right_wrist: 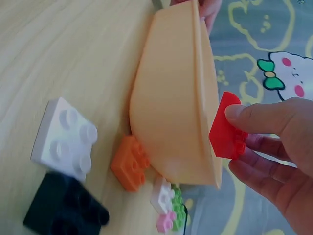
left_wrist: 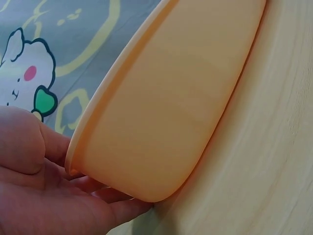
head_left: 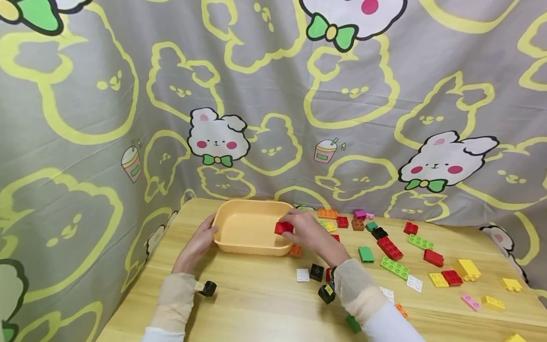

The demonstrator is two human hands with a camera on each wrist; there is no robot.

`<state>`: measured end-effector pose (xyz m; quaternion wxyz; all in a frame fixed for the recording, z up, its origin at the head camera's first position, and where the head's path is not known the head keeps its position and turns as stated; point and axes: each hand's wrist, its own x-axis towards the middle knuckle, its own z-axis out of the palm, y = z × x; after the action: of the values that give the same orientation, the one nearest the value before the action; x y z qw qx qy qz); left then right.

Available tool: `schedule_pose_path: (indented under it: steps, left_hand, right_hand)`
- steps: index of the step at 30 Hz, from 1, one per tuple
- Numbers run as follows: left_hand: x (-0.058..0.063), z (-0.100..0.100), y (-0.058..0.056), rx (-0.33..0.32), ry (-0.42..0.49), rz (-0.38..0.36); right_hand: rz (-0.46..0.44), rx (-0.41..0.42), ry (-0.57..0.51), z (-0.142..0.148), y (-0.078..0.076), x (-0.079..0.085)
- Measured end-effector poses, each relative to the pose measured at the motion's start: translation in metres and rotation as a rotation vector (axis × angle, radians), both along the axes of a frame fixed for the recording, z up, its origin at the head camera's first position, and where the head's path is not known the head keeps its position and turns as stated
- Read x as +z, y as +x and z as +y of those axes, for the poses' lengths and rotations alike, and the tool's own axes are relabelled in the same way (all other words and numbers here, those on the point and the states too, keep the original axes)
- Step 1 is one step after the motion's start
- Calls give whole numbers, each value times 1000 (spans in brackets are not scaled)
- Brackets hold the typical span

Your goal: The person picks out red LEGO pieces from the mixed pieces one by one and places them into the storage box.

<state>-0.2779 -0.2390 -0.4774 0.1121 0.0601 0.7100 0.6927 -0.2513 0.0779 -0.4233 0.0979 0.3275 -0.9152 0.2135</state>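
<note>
A pale orange plastic tub (head_left: 252,250) stands on the wooden table. At its left end my left hand (head_left: 203,233) holds it, with the thumb by the rim and the fingers against the outer wall, as the left wrist view shows. My right hand (head_left: 305,231) pinches a red toy brick (head_left: 282,228) between thumb and fingers. This brick overlaps the tub's right rim in the head view; its studs face the fingers in the right wrist view. Just outside the tub lies an orange brick (right_wrist: 128,164). The visible tub floor (head_left: 248,228) is bare.
Right of the tub, many bricks lie scattered, among them a white brick (head_left: 303,275), a black brick (head_left: 316,272), a long red brick (head_left: 390,249), a green brick (head_left: 365,254) and a yellow brick (head_left: 467,270). A patterned grey curtain (head_left: 265,95) hangs behind the table.
</note>
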Motion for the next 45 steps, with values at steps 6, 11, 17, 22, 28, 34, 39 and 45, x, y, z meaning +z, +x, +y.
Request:
schedule_pose_path:
  steps: [6, 11, 17, 22, 28, 34, 39, 45]
  left_hand:
    - [0, 3, -2, -5, -14, 8]
    - [0, 3, -1, -4, -14, 14]
    - [2, 1, 1, -9, -14, 11]
    - [2, 1, -1, -18, 0, 9]
    - [1, 0, 0, -11, -4, -1]
    - [1, 0, 1, -17, -14, 0]
    - [0, -1, 2, -12, -7, 4]
    - [1, 1, 3, -19, -9, 7]
  right_hand:
    - [-89, 16, 48, -15, -6, -3]
    - [-98, 50, 133, -26, -12, -6]
    - [-153, 42, 199, -34, -18, -9]
    - [-195, 47, 192, -37, -20, -11]
    - [-216, 46, 199, -40, -21, -17]
    - [-225, 28, 209, -42, -21, -20]
    - [-219, 41, 172, -40, -20, -18]
    - [-192, 35, 2, -17, -3, 1]
